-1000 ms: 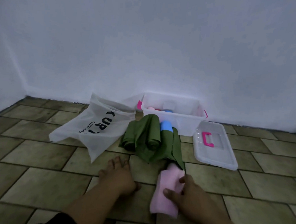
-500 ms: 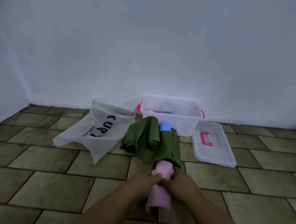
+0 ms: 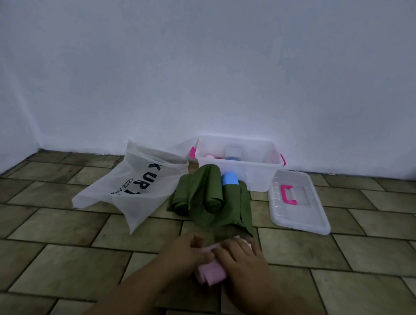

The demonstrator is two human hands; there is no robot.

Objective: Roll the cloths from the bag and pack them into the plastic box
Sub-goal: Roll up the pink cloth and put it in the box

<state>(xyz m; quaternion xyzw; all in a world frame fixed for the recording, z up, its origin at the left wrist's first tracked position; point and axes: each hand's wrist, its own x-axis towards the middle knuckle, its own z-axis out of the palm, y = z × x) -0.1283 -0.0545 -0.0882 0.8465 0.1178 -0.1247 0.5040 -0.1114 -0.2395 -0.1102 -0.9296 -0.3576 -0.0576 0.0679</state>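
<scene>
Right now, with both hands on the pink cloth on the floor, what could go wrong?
The pink cloth runs close up to the green cloths; rolling onward may catch their edge.
The left hand and right hand hold its middle, so the near end may roll loose.
The green cloths and the blue roll lie before the plastic box; reaching over could knock them.

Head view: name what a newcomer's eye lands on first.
The left hand and right hand hold a pink cloth on the tiled floor at near centre. Behind it lie green cloths, with a white bag to their left and the open plastic box at the back, its lid beside it.
</scene>
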